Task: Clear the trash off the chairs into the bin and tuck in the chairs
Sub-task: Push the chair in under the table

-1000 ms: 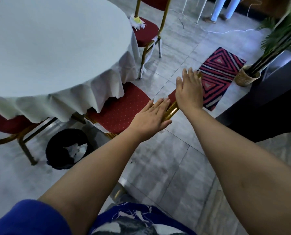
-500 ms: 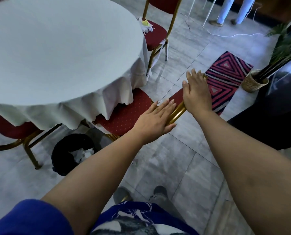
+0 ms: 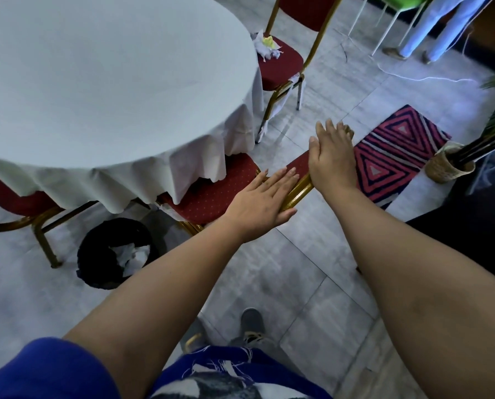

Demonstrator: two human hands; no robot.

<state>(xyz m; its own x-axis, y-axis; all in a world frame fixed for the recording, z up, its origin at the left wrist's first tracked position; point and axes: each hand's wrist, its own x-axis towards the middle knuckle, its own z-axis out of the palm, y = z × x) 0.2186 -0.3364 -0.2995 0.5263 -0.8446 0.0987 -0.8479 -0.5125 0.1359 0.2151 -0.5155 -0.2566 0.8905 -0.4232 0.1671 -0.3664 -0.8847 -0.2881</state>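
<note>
The round bench (image 3: 96,82) under its white cloth filled the left of the room. A red chair (image 3: 211,194) with a gold frame stood at its near edge, the front of the seat under the hanging cloth and the back toward the person. Both bare arms reached out nearly straight over the tiled floor to that back. A second chair (image 3: 280,67) stood further round the bench, its seat mostly clear of the cloth, and a third (image 3: 12,197) showed at the left, partly under the cloth. A striped rug (image 3: 399,151) lay on the floor past the right arm.

The black bin (image 3: 96,254) sat on the floor just left of the near chair, with white paper inside. The left hand (image 3: 263,203) lay flat on the top rail of the chair back, fingers straight and together, gripping nothing. The right hand (image 3: 331,159) rested flat further along the same rail, fingers straight and pointing away, also holding nothing. Crumpled trash (image 3: 266,47), white with a bit of yellow, lay on the second chair's seat beside the cloth.
</note>
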